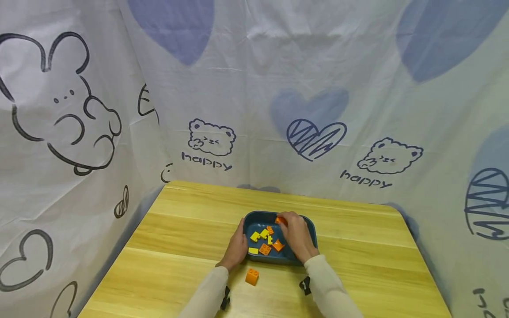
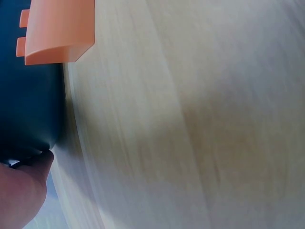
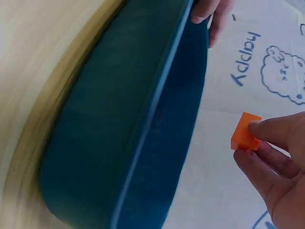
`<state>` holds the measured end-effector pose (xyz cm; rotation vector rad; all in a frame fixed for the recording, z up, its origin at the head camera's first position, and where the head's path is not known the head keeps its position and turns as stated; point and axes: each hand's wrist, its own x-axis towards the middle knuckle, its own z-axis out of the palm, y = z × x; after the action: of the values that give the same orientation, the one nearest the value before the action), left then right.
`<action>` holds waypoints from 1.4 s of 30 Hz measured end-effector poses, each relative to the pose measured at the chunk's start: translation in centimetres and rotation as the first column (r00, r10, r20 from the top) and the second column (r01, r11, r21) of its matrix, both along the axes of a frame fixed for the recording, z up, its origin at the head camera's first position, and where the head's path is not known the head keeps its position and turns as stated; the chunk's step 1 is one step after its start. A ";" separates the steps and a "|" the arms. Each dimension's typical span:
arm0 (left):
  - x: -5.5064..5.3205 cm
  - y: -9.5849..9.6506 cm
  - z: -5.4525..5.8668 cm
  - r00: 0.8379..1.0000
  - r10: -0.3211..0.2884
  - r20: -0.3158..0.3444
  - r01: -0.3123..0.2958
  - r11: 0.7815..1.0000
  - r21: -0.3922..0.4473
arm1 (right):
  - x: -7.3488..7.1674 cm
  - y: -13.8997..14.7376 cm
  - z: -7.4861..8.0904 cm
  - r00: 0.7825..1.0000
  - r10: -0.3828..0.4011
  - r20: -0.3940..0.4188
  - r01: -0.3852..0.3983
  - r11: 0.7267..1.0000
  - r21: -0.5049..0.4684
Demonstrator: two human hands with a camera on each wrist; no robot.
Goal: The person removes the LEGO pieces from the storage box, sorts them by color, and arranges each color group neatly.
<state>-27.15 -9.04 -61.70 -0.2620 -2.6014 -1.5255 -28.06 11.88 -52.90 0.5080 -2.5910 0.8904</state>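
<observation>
My right hand (image 1: 297, 233) pinches an orange toy building block (image 3: 244, 132) between thumb and fingertips, above the far rim of a dark blue plastic bin (image 1: 274, 259). At the bin's left end my left hand (image 1: 237, 249) holds the rim; its fingertips (image 3: 206, 10) show over the edge in the right wrist view. Inside the bin lie several loose blocks, among them a square orange block (image 1: 264, 249), a curved orange piece (image 1: 278, 245) and a yellow block (image 1: 255, 237). Another orange block (image 1: 252, 277), with studs and a curved side, sits on the table in front of the bin.
The wooden table (image 1: 191, 225) has rounded far corners. White cloth (image 1: 254, 88) with hearts, bears and the word "happy" hangs behind it and at both sides. Dark straps (image 1: 305, 285) are on both wrists.
</observation>
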 end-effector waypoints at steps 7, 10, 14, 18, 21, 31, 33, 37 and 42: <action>-0.1 -0.2 0.0 1.000 -0.001 0.007 0.001 1.000 -0.011 | 1.0 -0.4 0.7 1.000 0.016 -0.027 -0.017 1.000 -0.005; 0.0 -0.2 -0.1 1.000 0.000 0.016 0.000 1.000 -0.009 | 1.1 -0.2 0.5 1.000 0.012 -0.028 -0.012 1.000 -0.006; 0.1 -0.3 -0.3 0.999 0.001 0.034 -0.001 1.000 -0.001 | 1.2 -0.1 0.5 1.000 0.015 -0.022 -0.015 1.000 -0.012; 0.2 -0.3 -0.3 1.000 -0.002 0.028 0.002 1.000 0.002 | 1.3 -0.1 0.6 0.999 0.021 -0.034 -0.021 1.000 -0.021; 0.2 -0.3 -0.3 1.000 -0.001 0.024 0.001 1.000 -0.002 | 1.6 -0.2 0.7 0.999 0.026 -0.041 -0.027 0.999 -0.028; 0.0 0.0 0.2 0.997 -0.010 0.074 0.007 0.999 0.033 | 2.9 -1.4 1.0 0.996 0.070 -0.055 -0.072 0.996 -0.043; -0.1 -0.1 0.1 0.997 -0.008 0.074 0.006 0.999 0.033 | 3.0 -1.6 0.9 0.996 0.075 -0.054 -0.077 0.996 -0.041; -0.1 -0.1 0.0 0.998 -0.011 0.063 0.010 1.000 0.021 | 3.2 -1.8 0.8 0.996 0.070 -0.060 -0.072 0.997 -0.042; -0.2 -0.1 -0.1 0.999 -0.010 0.046 0.009 1.000 0.009 | 3.5 -1.9 0.6 0.995 0.079 -0.068 -0.082 0.996 -0.040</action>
<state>-27.33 -9.18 -61.82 -0.2417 -2.6314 -1.5641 -24.55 10.01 -52.28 0.6232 -2.5017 0.9362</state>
